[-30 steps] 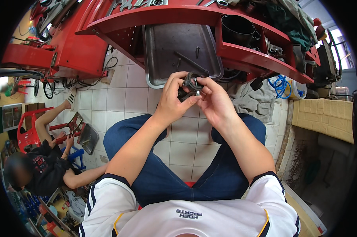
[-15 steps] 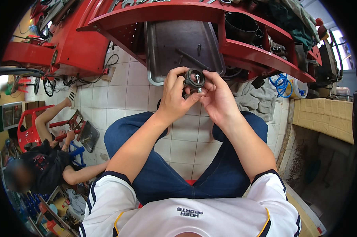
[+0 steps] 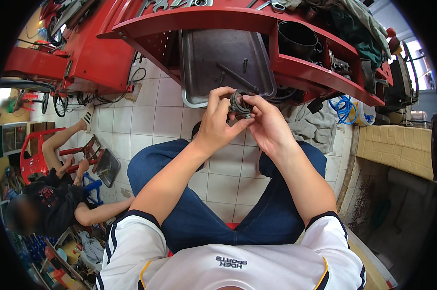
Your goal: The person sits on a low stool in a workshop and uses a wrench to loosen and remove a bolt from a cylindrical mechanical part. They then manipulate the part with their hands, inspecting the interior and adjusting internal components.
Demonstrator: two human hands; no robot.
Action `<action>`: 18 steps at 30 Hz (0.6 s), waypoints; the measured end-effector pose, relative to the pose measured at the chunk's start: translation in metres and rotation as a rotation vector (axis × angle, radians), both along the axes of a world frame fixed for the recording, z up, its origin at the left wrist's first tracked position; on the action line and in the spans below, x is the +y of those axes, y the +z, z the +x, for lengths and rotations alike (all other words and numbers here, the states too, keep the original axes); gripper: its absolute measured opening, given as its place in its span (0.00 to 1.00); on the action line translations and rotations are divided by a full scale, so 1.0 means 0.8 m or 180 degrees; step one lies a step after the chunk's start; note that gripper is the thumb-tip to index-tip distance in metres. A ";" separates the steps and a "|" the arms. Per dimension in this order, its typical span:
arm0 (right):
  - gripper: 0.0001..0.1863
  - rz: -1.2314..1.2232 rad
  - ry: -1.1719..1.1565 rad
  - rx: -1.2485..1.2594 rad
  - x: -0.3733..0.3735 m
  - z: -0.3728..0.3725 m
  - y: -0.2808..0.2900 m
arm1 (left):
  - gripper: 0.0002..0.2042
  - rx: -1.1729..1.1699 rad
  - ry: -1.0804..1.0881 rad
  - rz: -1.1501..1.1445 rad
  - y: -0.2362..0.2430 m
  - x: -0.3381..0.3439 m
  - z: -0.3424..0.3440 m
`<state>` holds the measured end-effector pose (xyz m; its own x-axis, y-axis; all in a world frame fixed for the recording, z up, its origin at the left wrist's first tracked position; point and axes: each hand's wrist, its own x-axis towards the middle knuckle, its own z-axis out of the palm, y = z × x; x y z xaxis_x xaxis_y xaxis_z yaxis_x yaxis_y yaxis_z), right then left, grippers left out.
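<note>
A dark, ring-shaped metal part (image 3: 236,102) is held up between my two hands, over the near edge of a metal tray (image 3: 192,103). My left hand (image 3: 213,123) wraps its fingers and thumb around the part's left side. On the other side, my right hand (image 3: 269,125) grips with thumb and fingertips, at the ring's opening and lower edge. Near my left thumb tip, a small shiny end (image 3: 249,116) shows on the part, perhaps a bolt. Fingers hide much of the ring.
Inside the tray lie a long rod (image 3: 237,77) and a bolt (image 3: 245,65). A red workbench (image 3: 204,18) with wrenches stands over it. Grey cloth (image 3: 312,128) and coiled blue hose (image 3: 343,107) sit to the right. Another person (image 3: 49,203) sits at the far left.
The ring has turned, so its opening shows less squarely. My right fingers have shifted across its upper right side. Both hands sit slightly lower in the picture.
</note>
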<state>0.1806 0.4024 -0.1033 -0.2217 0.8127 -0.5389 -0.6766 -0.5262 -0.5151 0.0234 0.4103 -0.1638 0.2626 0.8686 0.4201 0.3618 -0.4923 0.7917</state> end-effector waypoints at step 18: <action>0.18 -0.0046 0.0194 0.0172 0.005 0.010 -0.017 | 0.27 0.0183 0.0001 0.0277 -0.004 0.004 -0.002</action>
<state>0.1883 0.4062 -0.1171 -0.2994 0.7890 -0.5366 -0.6698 -0.5743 -0.4707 0.0220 0.4134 -0.1670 0.2884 0.8296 0.4782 0.4056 -0.5582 0.7238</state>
